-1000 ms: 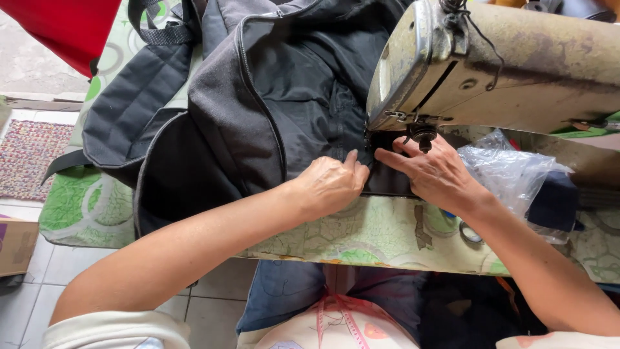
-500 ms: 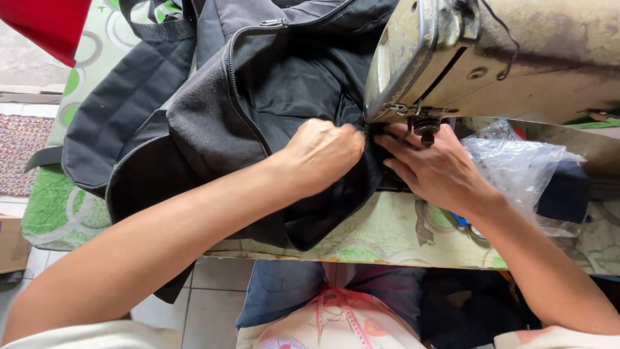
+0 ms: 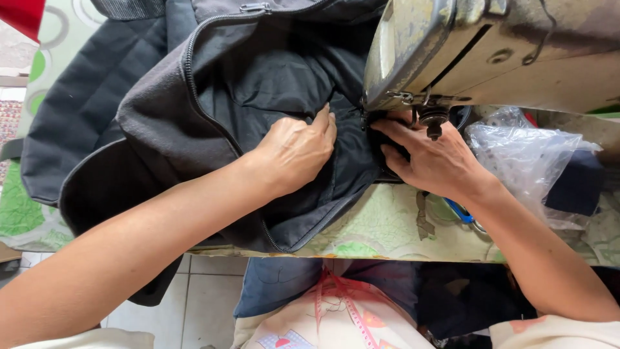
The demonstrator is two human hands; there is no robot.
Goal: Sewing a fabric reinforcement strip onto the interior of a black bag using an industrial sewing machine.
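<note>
Flat rather than clenched, my left hand (image 3: 294, 152) keeps its grip released, palm spread on the dark grey, zippered fabric bag (image 3: 258, 97) so the cloth lies smooth on its way toward the needle. My right hand (image 3: 429, 158) has its fingers stretched over the same fabric right under the head of the worn, cream-coloured metal sewing machine (image 3: 491, 52), steering the seam where the presser foot (image 3: 433, 123) comes down; whether those fingertips pinch the cloth or only press it I cannot tell, since the machine head covers them. The bag's bulk spills over the green-patterned table (image 3: 381, 226) to my left, its weight kept off the needle. A crumpled clear plastic bag (image 3: 523, 155) lies just beside my right wrist. The needle itself is hidden, and the bag's upper part is cut off by the frame's top edge.
</note>
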